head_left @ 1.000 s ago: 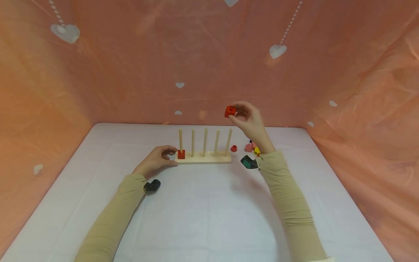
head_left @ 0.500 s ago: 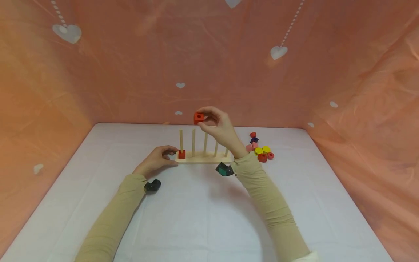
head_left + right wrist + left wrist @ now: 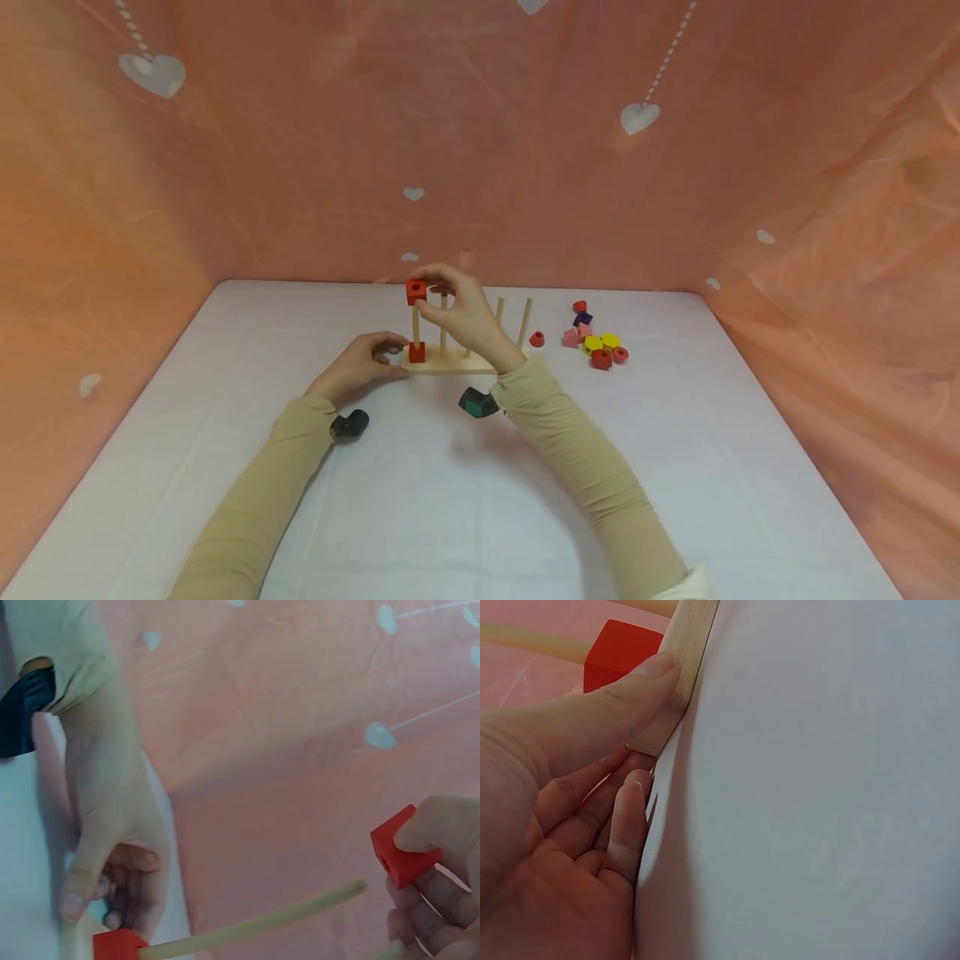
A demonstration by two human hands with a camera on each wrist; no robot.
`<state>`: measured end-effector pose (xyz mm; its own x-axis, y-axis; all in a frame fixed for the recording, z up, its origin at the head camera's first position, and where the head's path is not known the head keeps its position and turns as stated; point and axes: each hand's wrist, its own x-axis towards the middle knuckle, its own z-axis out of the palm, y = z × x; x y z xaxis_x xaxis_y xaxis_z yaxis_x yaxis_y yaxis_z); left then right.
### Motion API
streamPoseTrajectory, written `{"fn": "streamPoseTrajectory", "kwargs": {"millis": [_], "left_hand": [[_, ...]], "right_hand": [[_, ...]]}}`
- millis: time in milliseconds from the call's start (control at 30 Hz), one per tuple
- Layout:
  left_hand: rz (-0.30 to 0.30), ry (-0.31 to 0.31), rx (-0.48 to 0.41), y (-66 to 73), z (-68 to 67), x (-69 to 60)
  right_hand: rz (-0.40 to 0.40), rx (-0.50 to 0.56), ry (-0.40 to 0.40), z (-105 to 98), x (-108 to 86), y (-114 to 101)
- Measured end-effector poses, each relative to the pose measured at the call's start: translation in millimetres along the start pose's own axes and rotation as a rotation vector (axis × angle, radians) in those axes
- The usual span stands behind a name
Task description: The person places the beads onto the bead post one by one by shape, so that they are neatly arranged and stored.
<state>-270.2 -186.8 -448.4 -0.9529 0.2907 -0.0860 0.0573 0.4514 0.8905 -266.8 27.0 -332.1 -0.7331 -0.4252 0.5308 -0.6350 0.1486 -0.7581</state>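
A pale wooden peg stand (image 3: 450,365) with a row of upright pegs stands on the table. Its left end is between the thumb and fingers of my left hand (image 3: 354,367); the thumb lies along the front edge in the left wrist view. One red cube bead (image 3: 417,354) sits at the foot of the leftmost peg. My right hand (image 3: 468,315) pinches another red cube bead (image 3: 416,292), which has a hole. In the right wrist view this held bead (image 3: 403,847) is close to the peg's tip (image 3: 356,887) but apart from it. The right hand and wrist hide parts of the middle pegs.
Right of the stand lie several loose beads: yellow ones (image 3: 611,342), pink ones (image 3: 572,337), a dark purple one (image 3: 582,319) and red ones (image 3: 602,360). A small red bead (image 3: 537,339) is by the stand's right end. Pink cloth (image 3: 480,167) rises behind the white table (image 3: 420,500).
My right hand has carried the red cube bead leftward across the stand and lowered it to the leftmost peg's top. The left hand stays at the stand's end.
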Motion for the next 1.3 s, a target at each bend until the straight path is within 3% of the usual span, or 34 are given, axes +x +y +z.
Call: {"fn": "streamPoseTrajectory", "kwargs": {"millis": [133, 367, 700, 967, 1300], "left_hand": [[-0.005, -0.001, -0.001, 1.4, -0.2, -0.3], [-0.004, -0.006, -0.014, 2.6, 0.2, -0.9], [-0.003, -0.004, -0.023, 2.5, 0.4, -1.1], [-0.008, -0.009, -0.023, 0.3, 1.3, 0.4], [-0.044, -0.008, -0.050, 1.5, 1.7, 0.1]], "right_hand": [[-0.010, -0.019, 0.011, 6.4, 0.2, 10.1], [-0.006, 0.036, 0.019, 10.5, 2.7, 17.5], [0.058, 0.085, -0.008, 5.1, 3.1, -13.7], [0.122, 0.078, 0.000, 13.6, 5.9, 25.2], [0.131, 0.031, 0.065, 27.2, -7.1, 37.5]]}}
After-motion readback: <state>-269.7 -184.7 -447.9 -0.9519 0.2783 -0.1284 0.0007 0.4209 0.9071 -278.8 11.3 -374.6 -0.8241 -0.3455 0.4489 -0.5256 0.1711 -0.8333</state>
